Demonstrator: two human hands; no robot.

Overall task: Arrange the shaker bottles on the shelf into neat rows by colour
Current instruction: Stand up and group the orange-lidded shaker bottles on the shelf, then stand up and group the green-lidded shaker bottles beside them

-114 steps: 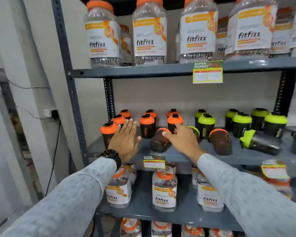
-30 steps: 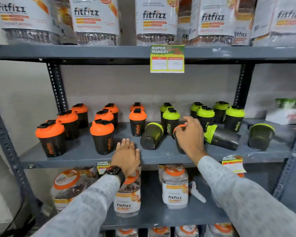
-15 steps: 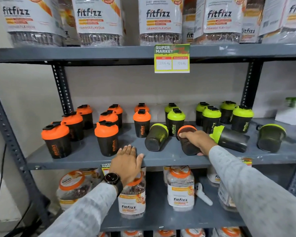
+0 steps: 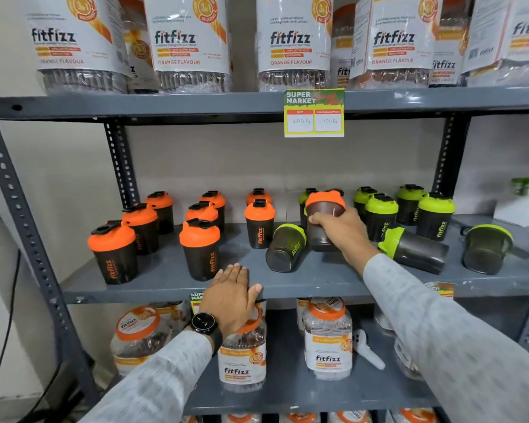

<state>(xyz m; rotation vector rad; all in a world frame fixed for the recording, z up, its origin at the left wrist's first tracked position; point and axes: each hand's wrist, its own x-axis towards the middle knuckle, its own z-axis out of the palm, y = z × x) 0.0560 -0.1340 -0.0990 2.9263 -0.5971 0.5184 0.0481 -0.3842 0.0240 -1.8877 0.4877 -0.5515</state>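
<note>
right hand (image 4: 345, 232): gripped orange-lid shaker (image 4: 325, 218) by its dark translucent body, upright, near mid-shelf toward the back edge
left hand (image 4: 231, 296): flat, fingers spread, palm on shelf (image 4: 165, 282) front edge, nothing held
orange shakers (image 4: 199, 248): stood upright, left half, loose rows
green shakers (image 4: 434, 215): upright at right back
tipped green shaker (image 4: 285, 247): lay on its side, just left of the held one
tipped pair (image 4: 414, 250): on sides, right front

orange-lidded shakers (image 4: 199, 250) upright left, green-lidded (image 4: 380, 216) right
</note>
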